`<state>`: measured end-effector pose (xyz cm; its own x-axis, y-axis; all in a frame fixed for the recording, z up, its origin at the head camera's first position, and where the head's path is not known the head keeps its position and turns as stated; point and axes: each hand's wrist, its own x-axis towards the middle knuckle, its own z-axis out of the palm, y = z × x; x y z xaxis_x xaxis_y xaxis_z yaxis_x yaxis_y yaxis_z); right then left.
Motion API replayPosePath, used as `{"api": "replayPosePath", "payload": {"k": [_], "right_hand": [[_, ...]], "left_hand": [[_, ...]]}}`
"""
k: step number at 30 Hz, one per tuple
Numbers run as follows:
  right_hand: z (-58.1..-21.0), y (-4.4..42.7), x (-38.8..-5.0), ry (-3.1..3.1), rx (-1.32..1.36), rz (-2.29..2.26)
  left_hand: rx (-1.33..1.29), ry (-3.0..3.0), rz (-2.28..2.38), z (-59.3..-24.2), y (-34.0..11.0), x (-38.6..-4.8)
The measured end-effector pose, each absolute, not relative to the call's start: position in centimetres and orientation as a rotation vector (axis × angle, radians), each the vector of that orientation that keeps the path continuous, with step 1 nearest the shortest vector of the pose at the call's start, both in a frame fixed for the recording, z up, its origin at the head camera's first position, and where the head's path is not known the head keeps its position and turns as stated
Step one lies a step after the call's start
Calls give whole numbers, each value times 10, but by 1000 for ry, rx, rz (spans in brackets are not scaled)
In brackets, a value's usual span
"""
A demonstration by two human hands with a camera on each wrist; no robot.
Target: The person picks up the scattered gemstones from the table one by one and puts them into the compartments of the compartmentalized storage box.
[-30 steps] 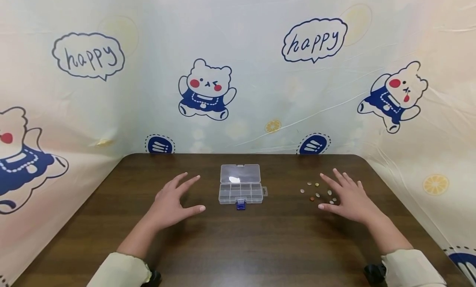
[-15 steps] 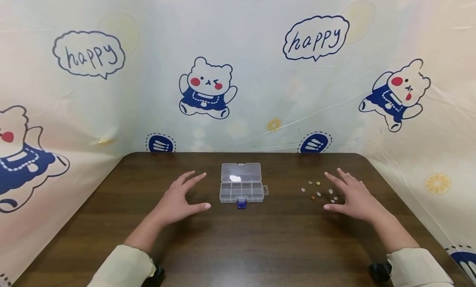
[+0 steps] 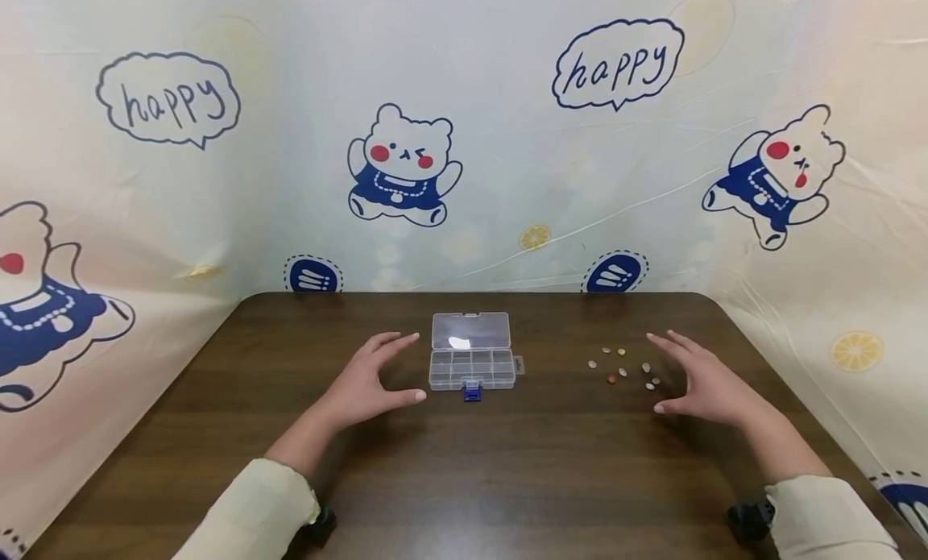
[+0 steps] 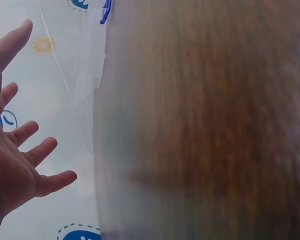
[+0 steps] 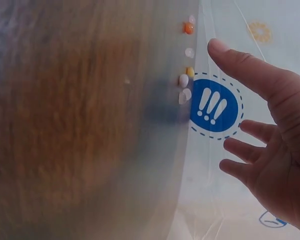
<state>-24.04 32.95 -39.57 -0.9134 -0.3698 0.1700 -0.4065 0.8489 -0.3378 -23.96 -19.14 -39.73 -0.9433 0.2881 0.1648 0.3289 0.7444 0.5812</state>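
A clear plastic compartment box (image 3: 471, 371) stands on the brown table with its lid (image 3: 471, 332) raised back and a blue latch (image 3: 473, 393) at the front. Left of it hovers my left hand (image 3: 366, 387), fingers spread, holding nothing. To the box's right lie several small pebble-like pieces (image 3: 622, 372), mostly whitish, with an orange one (image 3: 611, 379) and a yellow one (image 3: 621, 352). My right hand (image 3: 706, 387) is just right of these pieces, thumb and fingers apart, gripping nothing. In the right wrist view the pieces (image 5: 184, 80) appear beyond the thumb.
The dark wooden table (image 3: 471, 471) has rounded far corners. Behind it and at both sides hangs a pale printed cloth (image 3: 493, 76) with bears and "happy" bubbles. Dark wrist bands (image 3: 750, 521) sit at the sleeve cuffs.
My left hand has moved right, closer to the box. The right hand has drifted right, away from the small pieces. The box and pieces stay in place on the table.
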Motion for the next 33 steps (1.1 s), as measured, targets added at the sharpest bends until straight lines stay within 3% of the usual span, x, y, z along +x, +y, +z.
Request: {"api": "replayPosePath", "payload": {"k": [15, 33], "right_hand": [[-394, 342, -245, -2918, 652, 606], [-401, 347, -264, -2995, 559, 905]], "left_hand": [[-544, -2822, -1247, -408, -178, -255], [-402, -2855, -1526, -411, -175, -279]]}}
